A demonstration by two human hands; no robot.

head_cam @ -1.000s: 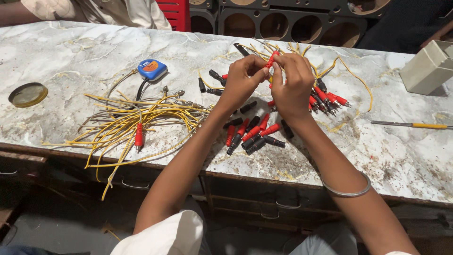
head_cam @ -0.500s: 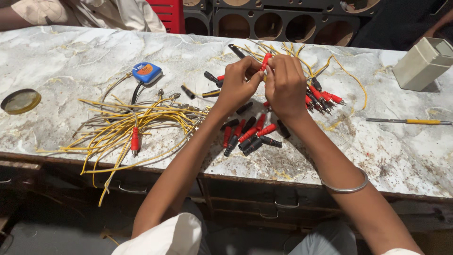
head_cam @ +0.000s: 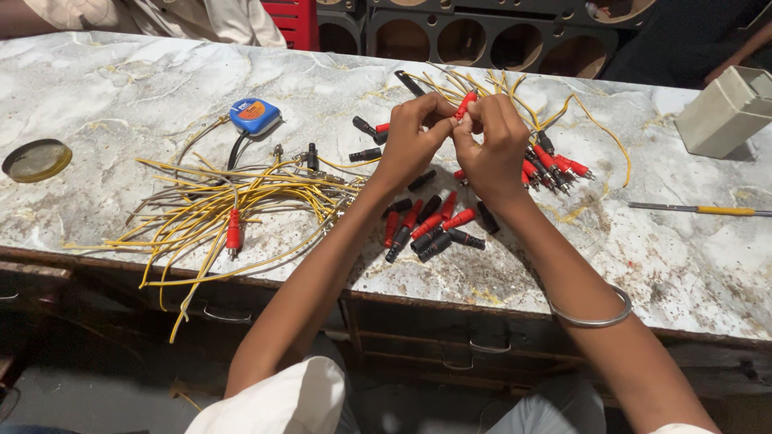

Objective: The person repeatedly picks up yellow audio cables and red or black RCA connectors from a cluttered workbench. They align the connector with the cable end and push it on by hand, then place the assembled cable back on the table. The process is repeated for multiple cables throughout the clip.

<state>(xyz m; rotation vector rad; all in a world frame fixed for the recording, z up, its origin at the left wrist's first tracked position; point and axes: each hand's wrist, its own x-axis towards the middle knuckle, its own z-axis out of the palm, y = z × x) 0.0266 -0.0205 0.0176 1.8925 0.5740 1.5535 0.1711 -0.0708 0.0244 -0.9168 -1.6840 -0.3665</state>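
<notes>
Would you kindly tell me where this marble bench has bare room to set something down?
Bare marble lies between the round lid and the blue tape measure, and right of the hands, below the screwdriver. It is crowded at the yellow wire bundle and the red and black plugs.

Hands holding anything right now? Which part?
Both hands pinch one red plug connector on a yellow wire. The left hand and the right hand meet fingertip to fingertip at its lower end; the exact grip points are hidden by the fingers.
</notes>
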